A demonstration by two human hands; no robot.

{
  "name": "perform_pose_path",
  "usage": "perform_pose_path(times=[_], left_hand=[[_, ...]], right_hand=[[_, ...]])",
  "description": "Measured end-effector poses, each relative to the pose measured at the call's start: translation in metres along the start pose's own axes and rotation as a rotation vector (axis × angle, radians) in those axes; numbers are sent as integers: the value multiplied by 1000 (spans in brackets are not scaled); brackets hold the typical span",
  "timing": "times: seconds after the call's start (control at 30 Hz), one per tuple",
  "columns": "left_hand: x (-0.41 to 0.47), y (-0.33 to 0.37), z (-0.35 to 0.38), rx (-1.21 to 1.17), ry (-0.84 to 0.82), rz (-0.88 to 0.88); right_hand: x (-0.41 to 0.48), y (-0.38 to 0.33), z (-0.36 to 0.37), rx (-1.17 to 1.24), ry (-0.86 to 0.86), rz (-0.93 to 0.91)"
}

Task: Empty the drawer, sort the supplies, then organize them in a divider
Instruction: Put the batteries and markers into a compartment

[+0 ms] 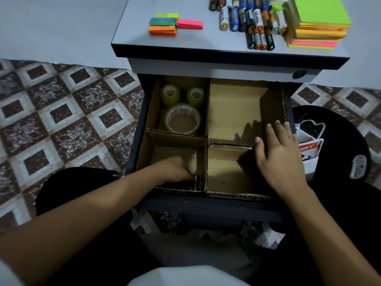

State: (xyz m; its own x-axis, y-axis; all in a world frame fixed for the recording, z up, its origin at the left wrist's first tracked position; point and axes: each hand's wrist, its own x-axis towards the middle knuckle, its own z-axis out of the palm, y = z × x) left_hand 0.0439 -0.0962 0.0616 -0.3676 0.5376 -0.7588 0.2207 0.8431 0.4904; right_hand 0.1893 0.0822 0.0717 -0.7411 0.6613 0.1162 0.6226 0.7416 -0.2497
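Cardboard four-compartment divider point(175, 134) fills the open dark drawer point(206, 205). The left hand point(175, 170) is sunk in the near-left compartment, fingertips down by a few dark cylindrical batteries point(196, 181) just to its right. Whether it grips them I cannot tell. The right hand point(278, 155) lies flat, fingers straight, on the right-side partition. The remaining loose batteries point(253, 23) on the grey cabinet top point(206, 42) lie well beyond both hands, long axes pointing away, nearer the right hand, which is likely the one to fetch them.

A tiled floor point(68, 112) patterned in brown and white diamonds spreads on both sides. At the right lies a black rounded object point(340, 139) bearing a white oval label point(359, 166). Beside it stands a white container point(311, 168) holding red-and-white papers point(309, 145).
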Motion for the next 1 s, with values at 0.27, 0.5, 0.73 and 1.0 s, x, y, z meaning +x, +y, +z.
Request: perform_pose_path(times=[0.27,0.5,0.73,1.0], left_hand=[[0,-1,-1,45,-2,-2],[-9,-1,-8,112,56,110],[-55,27,-50,258,115,240],[-81,91,-100,71,573,500]], right_hand=[[-1,0,0,-3,14,-11],[0,2,1,28,47,-32],[12,3,-21,169,77,-55],[44,-17,-72,234,152,-130]])
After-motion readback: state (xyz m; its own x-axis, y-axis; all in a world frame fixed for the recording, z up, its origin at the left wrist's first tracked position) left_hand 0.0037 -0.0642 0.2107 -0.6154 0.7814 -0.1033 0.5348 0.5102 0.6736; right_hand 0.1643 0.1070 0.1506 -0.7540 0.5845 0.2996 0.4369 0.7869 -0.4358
